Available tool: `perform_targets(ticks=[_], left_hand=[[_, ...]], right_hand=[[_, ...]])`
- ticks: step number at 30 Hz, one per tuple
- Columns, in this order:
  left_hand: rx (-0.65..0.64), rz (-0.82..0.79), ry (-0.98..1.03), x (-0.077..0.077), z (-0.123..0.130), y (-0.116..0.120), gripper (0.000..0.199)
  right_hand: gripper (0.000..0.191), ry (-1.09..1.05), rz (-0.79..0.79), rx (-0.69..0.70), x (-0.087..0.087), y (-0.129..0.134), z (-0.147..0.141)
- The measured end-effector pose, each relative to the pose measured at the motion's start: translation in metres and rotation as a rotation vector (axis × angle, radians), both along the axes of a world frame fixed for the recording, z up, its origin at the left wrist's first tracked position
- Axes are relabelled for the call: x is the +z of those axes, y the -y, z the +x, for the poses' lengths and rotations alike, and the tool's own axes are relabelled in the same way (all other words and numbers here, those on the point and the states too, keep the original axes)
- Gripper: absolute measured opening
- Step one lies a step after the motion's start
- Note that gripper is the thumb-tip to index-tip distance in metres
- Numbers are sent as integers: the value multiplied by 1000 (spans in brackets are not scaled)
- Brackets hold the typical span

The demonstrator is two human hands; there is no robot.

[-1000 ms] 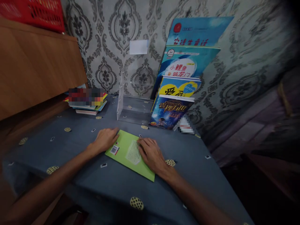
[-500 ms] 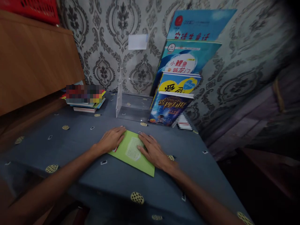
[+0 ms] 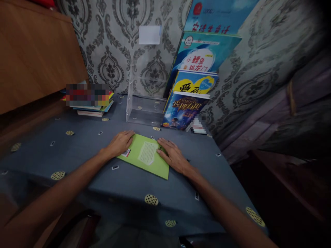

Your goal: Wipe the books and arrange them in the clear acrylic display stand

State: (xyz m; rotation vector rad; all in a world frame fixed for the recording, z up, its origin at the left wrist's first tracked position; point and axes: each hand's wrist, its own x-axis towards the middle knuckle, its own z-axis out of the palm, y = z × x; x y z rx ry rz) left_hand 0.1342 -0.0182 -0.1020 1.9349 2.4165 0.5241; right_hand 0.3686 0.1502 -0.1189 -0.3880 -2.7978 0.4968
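A light green book (image 3: 144,155) lies flat on the cloth-covered table, with a pale text panel and a barcode showing. My left hand (image 3: 121,143) rests flat over its left end, fingers stretched toward the far edge. At the right end lies my right hand (image 3: 173,155), fingers extended past the edge and the thumb at the cover. Neither hand is wrapped around the book. Beyond them stands a clear acrylic rack (image 3: 143,119). Its right side holds several upright books in tiers, the front one a dark blue book (image 3: 181,112) with gold lettering.
A stack of books (image 3: 90,107) sits at the back left, its top blurred out, beside a wooden cabinet (image 3: 38,51). A white label (image 3: 150,35) is at the rack's upper left. Patterned wallpaper is behind, and a curtain (image 3: 274,100) hangs at the right.
The view has tilted down a little, so everything sits higher in it. My right hand has slid toward the book's right edge, and my left hand uncovers more of the barcode.
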Motion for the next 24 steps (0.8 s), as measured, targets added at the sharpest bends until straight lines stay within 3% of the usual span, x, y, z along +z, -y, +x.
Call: perform_targets(ticks=[24], left_hand=[[-62,56,-71,-5,-7,-1,34]], right_hand=[[39,-110,28,-50,-3,-15,-9]])
